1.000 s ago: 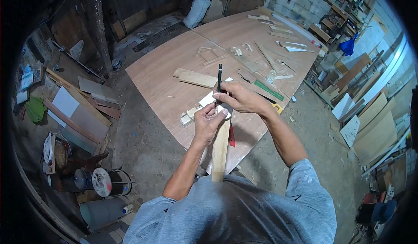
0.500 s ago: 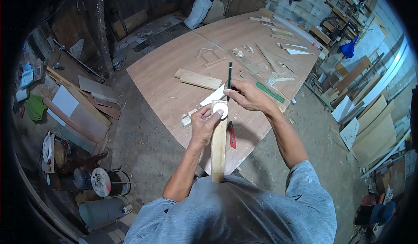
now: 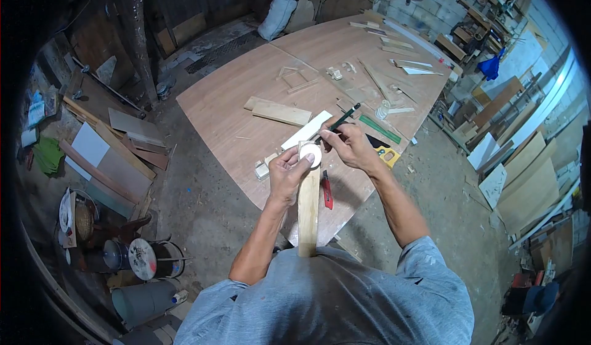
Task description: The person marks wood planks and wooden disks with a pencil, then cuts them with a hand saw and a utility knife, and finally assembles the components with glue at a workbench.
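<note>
My left hand [image 3: 285, 176] grips the far end of a long wooden board [image 3: 308, 212], its thumb pressing a round white disc [image 3: 311, 153] flat onto that end. The board's near end rests against my shirt. In my right hand [image 3: 352, 146] is a dark pencil [image 3: 345, 117], tilted up and to the right, its lower end close beside the disc's upper right edge. Just right of the board lies a red utility knife [image 3: 327, 194]. A white strip [image 3: 306, 131] sits on the table beyond my hands.
The big wooden tabletop [image 3: 228, 92] carries two light boards [image 3: 280, 112], a green strip [image 3: 378, 129], a yellow-handled tool [image 3: 388, 156] and several wood offcuts. Sheets and planks lean along both sides. Buckets [image 3: 143, 257] stand at the lower left.
My right hand has shifted slightly right and down, and the pencil has gone from upright to leaning right. The yellow-handled tool shows more now. My left hand keeps its hold.
</note>
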Motion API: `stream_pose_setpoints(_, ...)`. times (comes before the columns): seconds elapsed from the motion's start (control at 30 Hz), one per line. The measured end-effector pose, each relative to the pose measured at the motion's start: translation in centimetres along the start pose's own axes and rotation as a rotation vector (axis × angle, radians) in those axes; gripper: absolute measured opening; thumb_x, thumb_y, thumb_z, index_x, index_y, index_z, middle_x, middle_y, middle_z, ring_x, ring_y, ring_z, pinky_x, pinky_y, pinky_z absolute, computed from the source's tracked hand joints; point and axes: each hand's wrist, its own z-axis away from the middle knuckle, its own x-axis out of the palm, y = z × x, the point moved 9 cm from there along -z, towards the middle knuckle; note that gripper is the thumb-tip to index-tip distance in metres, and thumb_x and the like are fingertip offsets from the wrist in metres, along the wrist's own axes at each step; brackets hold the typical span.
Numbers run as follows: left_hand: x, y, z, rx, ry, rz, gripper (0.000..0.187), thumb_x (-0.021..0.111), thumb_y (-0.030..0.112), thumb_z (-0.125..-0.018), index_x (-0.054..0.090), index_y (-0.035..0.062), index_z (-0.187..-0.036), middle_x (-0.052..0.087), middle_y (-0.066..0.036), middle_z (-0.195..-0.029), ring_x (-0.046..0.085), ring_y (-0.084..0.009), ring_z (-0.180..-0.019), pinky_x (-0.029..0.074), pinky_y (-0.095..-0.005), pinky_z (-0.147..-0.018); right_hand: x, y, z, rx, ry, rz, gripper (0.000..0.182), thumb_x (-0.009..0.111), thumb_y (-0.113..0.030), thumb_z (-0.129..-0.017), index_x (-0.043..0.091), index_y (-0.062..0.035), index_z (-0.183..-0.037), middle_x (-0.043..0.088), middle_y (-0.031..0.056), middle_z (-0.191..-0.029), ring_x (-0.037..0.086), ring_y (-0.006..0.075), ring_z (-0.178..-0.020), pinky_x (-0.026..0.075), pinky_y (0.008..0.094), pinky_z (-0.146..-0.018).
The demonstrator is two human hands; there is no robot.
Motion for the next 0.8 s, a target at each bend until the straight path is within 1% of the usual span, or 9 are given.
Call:
stream_pose_setpoints(0.07,-0.4,-0.3,-0.1,-0.003,0.002,0.021,0.034,0.068,0.004,-0.086,0.061,-0.0084,-0.117,0.07,-0.013,-0.1,0.067,-0.0131,-0.084,0.054,-0.0238,-0.074,0.1,-0.9,0.5,-0.052,0.021,0.086,0.013,0.06,-0.008,-0.092,0.062,0.0054,-0.091,0.063,0.0114,-0.076,0.062,0.0165,-0.065,0.048,0.0298,-0.057)
stream_pose_setpoints(0.1,-0.4,-0.1,-0.2,-0.002,0.0,0.02,0.034,0.068,0.004,-0.086,0.061,-0.0084,-0.117,0.07,-0.013,-0.1,0.067,-0.0131,-0.084,0.054,-0.0238,-0.074,0.3,-0.7,0.7,-0.053,0.023,0.086,0.013,0.06,-0.008,-0.092,0.062,0.0054,-0.091,0.063,0.0114,-0.076,0.062,0.0165,-0.065,0.048,0.0298,-0.057)
stream_pose_setpoints(0.17,-0.4,-0.2,-0.2,-0.023,-0.002,0.033,0.035,0.069,0.005,-0.086,0.061,-0.0082,-0.117,0.07,-0.013,-0.099,0.067,-0.0128,-0.084,0.054,-0.0239,-0.074,0.6,-1.9,1.5,-0.281,0.072,0.233,0.009,0.061,-0.003,-0.089,0.063,0.0054,-0.092,0.064,0.0145,-0.08,0.064,0.0241,-0.069,0.048,0.0321,-0.059)
stream_pose_setpoints(0.27,-0.8,-0.5,-0.4,-0.035,0.007,0.037,0.034,0.069,0.005,-0.086,0.061,-0.0081,-0.117,0.07,-0.012,-0.098,0.068,-0.0129,-0.084,0.054,-0.024,-0.074,0.9,-2.9,2.5,-0.414,0.144,0.322,0.008,0.062,0.0,-0.09,0.062,0.0061,-0.096,0.064,0.0122,-0.083,0.062,0.0199,-0.067,0.049,0.0302,-0.059)
stream_pose_setpoints(0.37,-1.6,-1.1,-1.1,-0.008,0.033,0.009,0.029,0.066,0.009,-0.088,0.062,-0.0081,-0.112,0.07,-0.013,-0.092,0.07,-0.0184,-0.077,0.057,-0.0269,-0.067,1.4,-1.2,3.8,-0.308,0.167,0.287,0.008,0.061,0.0,-0.09,0.062,0.0055,-0.096,0.063,0.0124,-0.086,0.062,0.0198,-0.07,0.049,0.0313,-0.061)
stream_pose_setpoints(0.47,-2.5,-1.7,-1.7,-0.075,0.052,0.067,0.027,0.066,0.01,-0.089,0.062,-0.0074,-0.11,0.069,-0.011,-0.092,0.069,-0.0168,-0.075,0.056,-0.0259,-0.066,2.8,0.6,5.0,-0.272,0.169,0.202,0.008,0.058,0.001,-0.092,0.062,0.0058,-0.096,0.063,0.0116,-0.088,0.062,0.0168,-0.072,0.049,0.0301,-0.061)
stream_pose_setpoints(0.53,-3.1,-2.4,-2.1,-0.08,0.06,0.062,0.027,0.066,0.012,-0.09,0.063,-0.0066,-0.108,0.068,-0.009,-0.091,0.068,-0.0144,-0.074,0.055,-0.0248,-0.065,2.7,1.8,5.7,-0.116,0.328,0.053,0.009,0.057,-0.001,-0.094,0.063,0.006,-0.096,0.063,0.0101,-0.086,0.061,0.014,-0.072,0.05,0.0282,-0.062)
stream_pose_setpoints(0.57,-3.4,-2.8,-2.2,-0.095,0.063,0.077,0.027,0.067,0.013,-0.09,0.063,-0.0063,-0.108,0.068,-0.009,-0.091,0.067,-0.0136,-0.074,0.055,-0.0246,-0.065,3.1,2.5,6.1,-0.02,0.355,-0.01,0.01,0.06,-0.003,-0.092,0.064,0.0051,-0.096,0.066,0.0144,-0.086,0.064,0.0192,-0.075,0.05,0.0308,-0.066)
stream_pose_setpoints(0.8,-3.8,-3.6,-2.2,-0.137,0.071,0.172,0.027,0.071,0.009,-0.087,0.064,-0.0064,-0.108,0.07,-0.011,-0.094,0.069,-0.0148,-0.078,0.055,-0.0249,-0.068,5.4,3.4,6.5,-0.091,0.347,0.133,0.01,0.063,-0.001,-0.088,0.064,0.0046,-0.096,0.065,0.0172,-0.086,0.066,0.0258,-0.072,0.05,0.0338,-0.063)
